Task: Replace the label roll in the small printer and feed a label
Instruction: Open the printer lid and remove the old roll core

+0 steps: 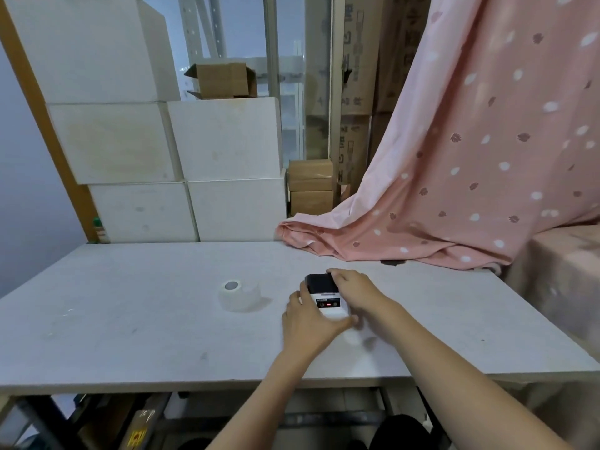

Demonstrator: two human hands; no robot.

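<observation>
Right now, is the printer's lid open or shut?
Shut, as far as it shows: the printer's black lid lies flat against the white body, no gap showing. Both hands hold it, left and right.

The table looked matt and scuffed; the printer was smooth plastic, the label roll white paper, the curtain soft cloth.

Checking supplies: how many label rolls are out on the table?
1: a white label roll with a grey core lies on the pale table, left of the small black-and-white printer. Another may be hidden inside it.
</observation>
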